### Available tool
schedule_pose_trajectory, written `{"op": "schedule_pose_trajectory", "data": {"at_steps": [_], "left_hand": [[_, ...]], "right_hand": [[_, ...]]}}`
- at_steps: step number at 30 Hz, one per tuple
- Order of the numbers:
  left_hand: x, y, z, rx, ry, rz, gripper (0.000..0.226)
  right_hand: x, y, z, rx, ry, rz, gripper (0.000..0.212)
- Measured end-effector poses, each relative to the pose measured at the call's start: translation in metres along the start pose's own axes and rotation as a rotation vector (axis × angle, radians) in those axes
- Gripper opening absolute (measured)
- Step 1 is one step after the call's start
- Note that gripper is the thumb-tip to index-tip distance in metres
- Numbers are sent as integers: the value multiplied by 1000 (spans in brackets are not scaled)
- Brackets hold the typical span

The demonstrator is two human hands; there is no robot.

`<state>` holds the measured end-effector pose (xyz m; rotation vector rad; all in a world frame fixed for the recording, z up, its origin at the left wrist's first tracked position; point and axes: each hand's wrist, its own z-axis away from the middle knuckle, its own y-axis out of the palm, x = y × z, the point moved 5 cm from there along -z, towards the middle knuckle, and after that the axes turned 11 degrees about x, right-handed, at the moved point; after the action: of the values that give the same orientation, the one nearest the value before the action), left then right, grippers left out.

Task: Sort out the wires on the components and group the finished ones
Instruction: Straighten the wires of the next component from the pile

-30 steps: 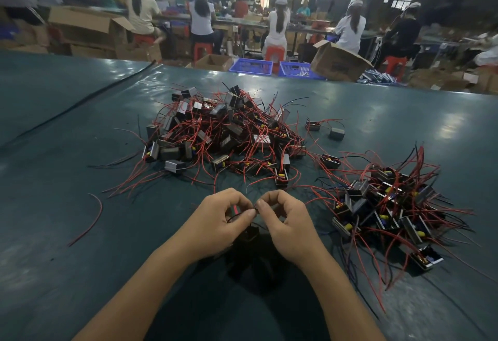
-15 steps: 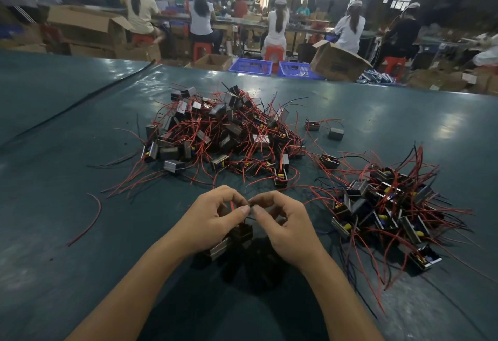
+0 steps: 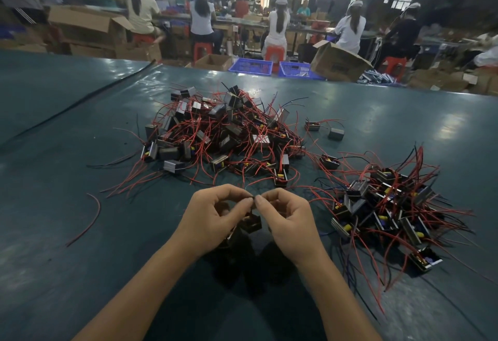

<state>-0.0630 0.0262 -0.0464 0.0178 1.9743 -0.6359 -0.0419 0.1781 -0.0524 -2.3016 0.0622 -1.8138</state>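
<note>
The left hand (image 3: 213, 216) and the right hand (image 3: 289, 219) have curled fingers; their fingertips meet and pinch a thin wire (image 3: 250, 197) of the component (image 3: 252, 223) that hangs between them, over the table (image 3: 80, 259). A big pile (image 3: 221, 130) lies behind, and a smaller pile (image 3: 385, 211) lies to the right.

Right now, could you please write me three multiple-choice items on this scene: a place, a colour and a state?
1. Where does the loose red wire lie?
A. alone on the table, at the left
B. in a blue basket
C. atop the right-hand heap

2. What colour are most wires in the big pile?
A. white
B. red
C. green

3. What are the left hand and right hand doing?
A. lying flat
B. pinching at the component with their fingertips
C. lifting a box

Answers: 1 A, it lies apart from everything else. 2 B, red strands dominate. 3 B, curled fingertips meet just above it.
</note>
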Motion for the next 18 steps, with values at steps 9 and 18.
{"op": "schedule_pose_trajectory", "data": {"at_steps": [9, 18], "left_hand": [[15, 2, -4, 117, -139, 70, 8], [11, 9, 0, 90, -48, -187, 15]], "right_hand": [[-7, 4, 1, 36, 80, 120, 14], [-19, 4, 2, 27, 357, -181, 29]]}}
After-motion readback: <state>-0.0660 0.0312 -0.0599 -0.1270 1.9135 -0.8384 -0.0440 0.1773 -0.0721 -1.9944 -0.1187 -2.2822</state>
